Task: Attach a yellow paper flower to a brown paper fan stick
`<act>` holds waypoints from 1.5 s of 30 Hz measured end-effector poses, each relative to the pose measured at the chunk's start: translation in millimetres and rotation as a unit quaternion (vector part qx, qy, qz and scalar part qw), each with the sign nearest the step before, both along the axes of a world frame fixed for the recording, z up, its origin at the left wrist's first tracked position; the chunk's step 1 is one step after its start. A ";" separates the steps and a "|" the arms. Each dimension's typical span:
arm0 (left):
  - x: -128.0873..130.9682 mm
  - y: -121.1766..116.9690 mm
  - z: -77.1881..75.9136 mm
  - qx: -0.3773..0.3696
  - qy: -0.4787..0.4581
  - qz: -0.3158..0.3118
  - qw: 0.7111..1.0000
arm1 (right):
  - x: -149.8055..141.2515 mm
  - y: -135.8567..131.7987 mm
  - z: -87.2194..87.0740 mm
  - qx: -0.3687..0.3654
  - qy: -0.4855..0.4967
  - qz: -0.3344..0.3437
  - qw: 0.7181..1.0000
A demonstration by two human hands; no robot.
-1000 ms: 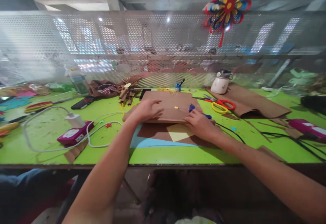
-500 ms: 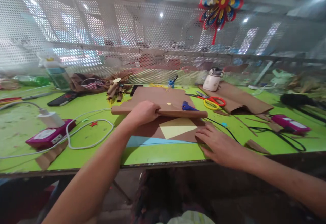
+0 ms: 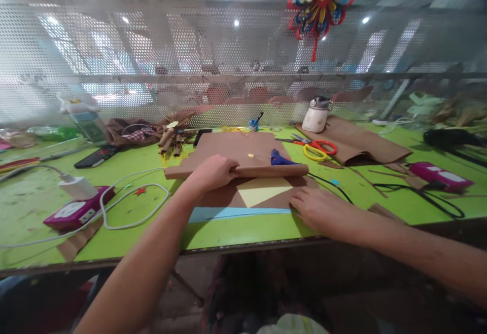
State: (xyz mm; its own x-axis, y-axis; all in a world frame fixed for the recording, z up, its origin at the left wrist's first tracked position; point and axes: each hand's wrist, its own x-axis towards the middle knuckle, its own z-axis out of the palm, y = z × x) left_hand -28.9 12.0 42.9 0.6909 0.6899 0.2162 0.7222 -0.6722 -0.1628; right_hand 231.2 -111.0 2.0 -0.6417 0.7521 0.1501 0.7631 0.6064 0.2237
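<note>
My left hand (image 3: 215, 173) is closed on the front edge of a sheet of brown kraft paper (image 3: 232, 144), lifting that folded edge a little. Beneath it lie another brown sheet (image 3: 220, 194), a pale yellow paper (image 3: 262, 191) and a light blue paper (image 3: 239, 214). At the right corner of these lower sheets is my right hand (image 3: 314, 210), fingers bent together at the edge of the lower brown sheet; the thumb is mostly hidden. A blue glue gun (image 3: 280, 158) rests on the upper kraft paper, its black cord running right. A small yellow piece (image 3: 251, 155) lies nearby.
Red and yellow scissors (image 3: 317, 150) lie right of the kraft paper, before a white bottle (image 3: 315, 115) and more brown paper (image 3: 357, 139). Rolled paper tubes (image 3: 171, 139) stand at the back left. Purple power strips (image 3: 78, 210) and a looped white cable (image 3: 137, 225) flank the work.
My left hand has taken hold of the kraft paper's front edge and raised it. My right hand has left the glue gun and moved down to the lower sheets. The view has shifted.
</note>
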 end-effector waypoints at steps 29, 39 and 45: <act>16.5 -10.6 -10.0 -0.129 -0.005 -0.046 0.991 | 25.4 54.4 6.6 -0.113 0.166 0.094 0.975; 19.9 -19.3 -13.6 -0.158 0.030 -0.061 0.985 | 19.0 33.4 4.8 -0.047 0.128 0.136 0.981; 29.0 -29.3 -17.2 -0.097 0.025 -0.099 0.990 | 17.3 21.4 -11.0 0.040 0.119 0.146 0.981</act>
State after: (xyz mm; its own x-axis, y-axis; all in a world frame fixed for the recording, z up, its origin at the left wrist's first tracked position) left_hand 0.1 -17.3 25.7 0.8235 0.5646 0.0553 0.5670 -0.8223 -0.0485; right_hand 248.5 -89.6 -9.0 -0.7679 0.5208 0.3730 0.5953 0.7951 0.1155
